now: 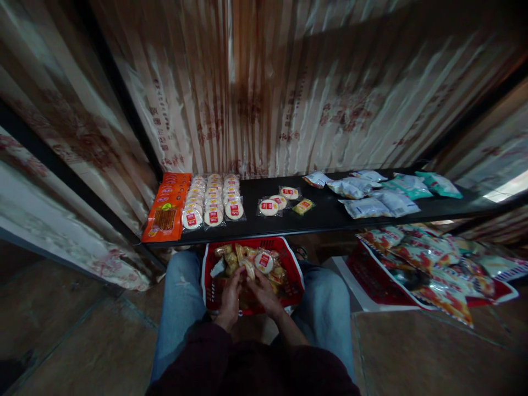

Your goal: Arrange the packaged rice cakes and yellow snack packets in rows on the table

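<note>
Over a red basket between my knees, my left hand and my right hand meet at the fingertips. Pinched between them is a pale wrapped cracker, seen partly edge-on. A round wrapped cracker with a red label lies in the basket just beyond my right hand. Several small yellowish packets are around it, partly hidden by my fingers. On the black shelf ahead, rows of similar round crackers overlap one another.
Flat orange packets lie at the shelf's left end. Loose round crackers and a small yellow packet lie mid-shelf. White-and-blue bags and teal bags are farther right. A second red basket holds large snack bags.
</note>
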`<state>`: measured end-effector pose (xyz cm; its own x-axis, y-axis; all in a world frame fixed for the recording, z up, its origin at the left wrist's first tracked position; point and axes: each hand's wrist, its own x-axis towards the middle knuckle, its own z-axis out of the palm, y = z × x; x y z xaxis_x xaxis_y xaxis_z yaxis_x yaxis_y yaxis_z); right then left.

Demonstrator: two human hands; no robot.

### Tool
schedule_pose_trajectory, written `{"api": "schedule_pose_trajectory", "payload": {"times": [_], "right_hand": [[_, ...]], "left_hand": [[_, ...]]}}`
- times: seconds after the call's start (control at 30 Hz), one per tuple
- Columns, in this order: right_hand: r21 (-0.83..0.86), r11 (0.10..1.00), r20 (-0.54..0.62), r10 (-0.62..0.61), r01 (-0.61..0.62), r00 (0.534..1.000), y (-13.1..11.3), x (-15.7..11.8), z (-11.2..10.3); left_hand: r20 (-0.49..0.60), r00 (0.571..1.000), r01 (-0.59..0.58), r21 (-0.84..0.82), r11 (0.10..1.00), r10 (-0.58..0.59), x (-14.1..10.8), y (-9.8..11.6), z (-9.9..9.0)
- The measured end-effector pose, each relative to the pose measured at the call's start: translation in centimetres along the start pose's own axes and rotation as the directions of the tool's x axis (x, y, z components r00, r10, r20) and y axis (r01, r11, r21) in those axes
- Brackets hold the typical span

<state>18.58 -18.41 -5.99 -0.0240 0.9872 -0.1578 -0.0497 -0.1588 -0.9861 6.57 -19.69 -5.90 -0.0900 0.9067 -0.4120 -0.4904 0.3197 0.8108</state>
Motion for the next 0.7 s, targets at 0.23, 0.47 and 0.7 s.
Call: {"api": "schedule_pose_trajectory", "payload": {"times": [0.23,0.47,0.7], "right_hand": [[0.199,0.978,-0.082,0.077,-0.059,0.994,0.1,0.1,0.0],[0.364,0.929,-0.139,0.128,-0.07,0.982,1.7,1.0,0.2],[0.297,0.955,-0.202,0.046,0.016,0.978,2.5,1.2,0.2]], "left_hand": [[-0.067,0.991,-0.104,0.16,0.982,0.116,0.1,0.8,0.0],[-0.064,0.985,-0.134,0.307,0.942,0.16,0.4,0.5,-0.5],[-0.028,0.944,-0.284,0.434,0.855,0.328,1.4,-0.8,-1.3]]}}
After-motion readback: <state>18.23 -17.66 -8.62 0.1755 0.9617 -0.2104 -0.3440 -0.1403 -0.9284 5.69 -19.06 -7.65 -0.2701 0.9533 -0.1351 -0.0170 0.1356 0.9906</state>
